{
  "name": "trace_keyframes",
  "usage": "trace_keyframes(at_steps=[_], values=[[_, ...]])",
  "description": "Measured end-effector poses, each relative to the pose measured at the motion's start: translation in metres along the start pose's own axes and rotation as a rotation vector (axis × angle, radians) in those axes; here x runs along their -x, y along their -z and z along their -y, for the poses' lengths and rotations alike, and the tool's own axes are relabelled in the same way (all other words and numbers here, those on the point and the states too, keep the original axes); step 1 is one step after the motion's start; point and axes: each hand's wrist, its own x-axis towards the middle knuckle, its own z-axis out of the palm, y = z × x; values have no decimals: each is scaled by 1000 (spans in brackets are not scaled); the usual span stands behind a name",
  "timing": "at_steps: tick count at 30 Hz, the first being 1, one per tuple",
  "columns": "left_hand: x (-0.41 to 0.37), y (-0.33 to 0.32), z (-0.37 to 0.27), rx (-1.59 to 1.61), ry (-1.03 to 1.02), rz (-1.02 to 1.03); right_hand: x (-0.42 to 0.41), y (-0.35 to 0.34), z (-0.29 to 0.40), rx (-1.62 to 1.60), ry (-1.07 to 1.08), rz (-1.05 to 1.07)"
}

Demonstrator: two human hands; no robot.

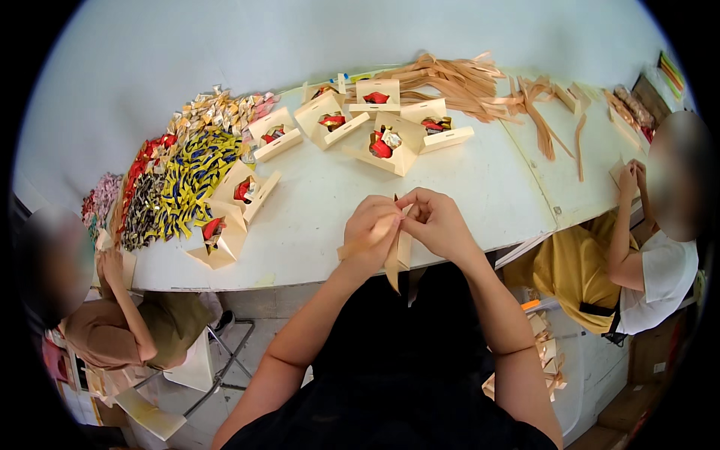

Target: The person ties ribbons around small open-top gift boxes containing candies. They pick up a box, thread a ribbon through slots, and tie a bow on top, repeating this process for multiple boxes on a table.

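Both my hands meet at the table's near edge, over a small cream cardboard box [403, 251] that they partly hide. My left hand [371, 230] grips a peach satin ribbon [395, 270], whose ends hang over its back and down past the box. The fingertips of my right hand [433, 222] pinch at the top of the box, by the ribbon. Beyond my hands, several open cream boxes hold wrapped candies; the nearest open box [412, 162] has red and silver-white wrappers [382, 146] inside.
Piles of yellow-and-blue wrapped candies [194, 174] and other sweets cover the table's left side. Loose peach ribbons [450, 79] lie at the back. A person [107, 332] sits at the left, another [664, 275] at the right. A clear bin [571, 388] with ribboned boxes stands at lower right.
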Motion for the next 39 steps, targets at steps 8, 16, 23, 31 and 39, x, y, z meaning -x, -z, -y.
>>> trace_keyframes(at_steps=[8,16,23,31,39], values=[[26,-29,-19,377,250,-216,7,-35,-10,146,52,-339],[17,-19,-18,915,552,-273,17,-32,-20,-497,-36,-146],[15,-23,-28,872,540,-214,25,-43,-7,-850,-43,-222],[14,-26,-26,1055,595,-275,15,-49,20,-1090,17,-467],[34,-6,-3,1075,686,-524,13,-17,-47,-1285,-96,-513]])
